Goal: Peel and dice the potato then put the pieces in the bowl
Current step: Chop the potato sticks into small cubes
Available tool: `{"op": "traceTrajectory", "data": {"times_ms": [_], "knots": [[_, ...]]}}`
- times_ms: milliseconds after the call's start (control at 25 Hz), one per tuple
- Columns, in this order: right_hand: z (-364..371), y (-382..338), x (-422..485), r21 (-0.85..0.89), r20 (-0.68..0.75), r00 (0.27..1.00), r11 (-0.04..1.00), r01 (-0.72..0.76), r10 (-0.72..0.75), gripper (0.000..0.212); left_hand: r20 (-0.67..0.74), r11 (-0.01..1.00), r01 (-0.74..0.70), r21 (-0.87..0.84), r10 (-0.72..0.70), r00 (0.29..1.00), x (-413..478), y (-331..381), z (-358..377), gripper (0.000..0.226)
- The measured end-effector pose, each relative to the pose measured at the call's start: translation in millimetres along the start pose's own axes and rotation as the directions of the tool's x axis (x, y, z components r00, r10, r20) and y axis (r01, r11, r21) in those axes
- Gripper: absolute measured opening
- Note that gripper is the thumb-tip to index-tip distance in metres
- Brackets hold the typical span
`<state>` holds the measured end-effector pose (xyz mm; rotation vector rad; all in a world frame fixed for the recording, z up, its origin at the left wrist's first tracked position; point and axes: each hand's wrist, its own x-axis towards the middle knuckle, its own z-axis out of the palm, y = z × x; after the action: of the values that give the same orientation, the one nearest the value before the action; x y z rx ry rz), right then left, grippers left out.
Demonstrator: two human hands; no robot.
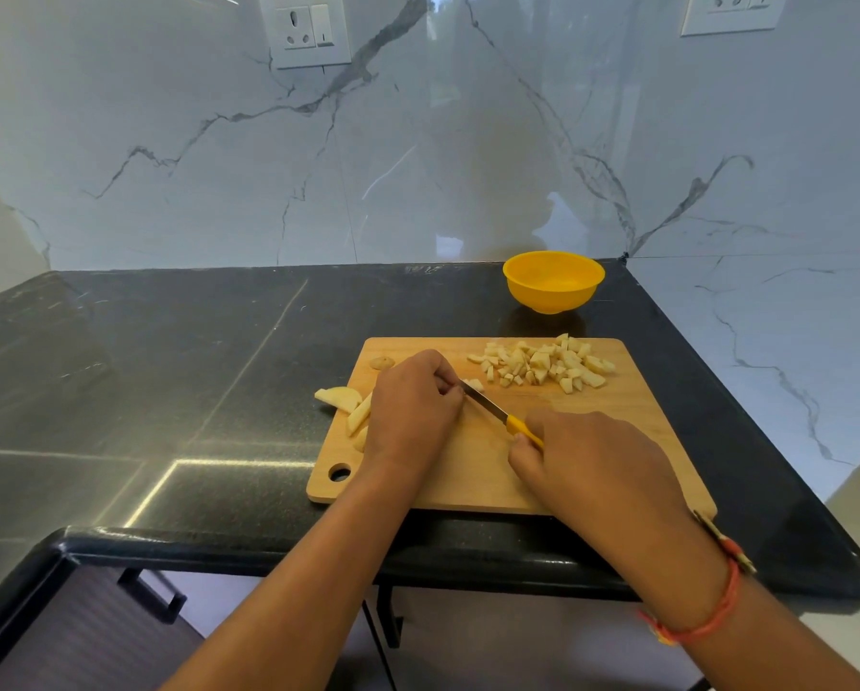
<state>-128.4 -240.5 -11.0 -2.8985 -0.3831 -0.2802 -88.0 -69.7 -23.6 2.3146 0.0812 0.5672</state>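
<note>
home kitchen | black stone counter [218, 366] | marble backsplash [418, 142] | wall sockets [304, 29]

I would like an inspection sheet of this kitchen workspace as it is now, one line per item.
Surface: dark stone countertop, wooden cutting board at its near edge.
Job's things: diced potato heaped on the board's far right; uncut wedges at its left edge; yellow bowl behind the board, empty.
Clutter: brown potato end on the board's far left.
Hands: left hand holds a potato piece down; right hand grips the knife, blade at that piece.
Cables: nothing seen.
Surroundings: marble wall, two sockets.
</note>
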Motion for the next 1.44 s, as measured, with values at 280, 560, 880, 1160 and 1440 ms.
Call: {"op": "traceTrajectory", "data": {"times_ms": [280, 560, 880, 1160, 1440], "knots": [[-13, 13, -19, -0.093, -0.057, 0.998, 0.995, -0.033, 0.028, 0.035, 0.004, 1.0, -0.012, 0.018, 0.012, 1.0, 1, -3, 1, 0.008], [-8, 0, -12, -0.039, -0.107, 0.994, 0.999, -0.038, 0.033, 0.031, -0.061, 0.999, -0.036, 0.008, 0.037, 0.997, 1, -2, 1, 0.023], [3, -2, 0, -0.023, -0.079, 0.996, 0.999, -0.033, 0.031, 0.031, -0.04, 0.95, -0.07, 0.305, 0.086, 0.995, -3, -6, -3, 0.014], [2, 11, 1, -0.022, -0.07, 0.994, 0.996, -0.085, 0.083, 0.029, 0.038, 0.915, -0.165, 0.368, 0.163, 0.986, -2, -7, 1, 0.027], [0, 4, 0, -0.026, -0.175, 0.979, 0.993, -0.112, 0.105, 0.027, -0.127, 0.956, -0.085, 0.28, 0.125, 0.984, -3, -7, -1, 0.023]]}}
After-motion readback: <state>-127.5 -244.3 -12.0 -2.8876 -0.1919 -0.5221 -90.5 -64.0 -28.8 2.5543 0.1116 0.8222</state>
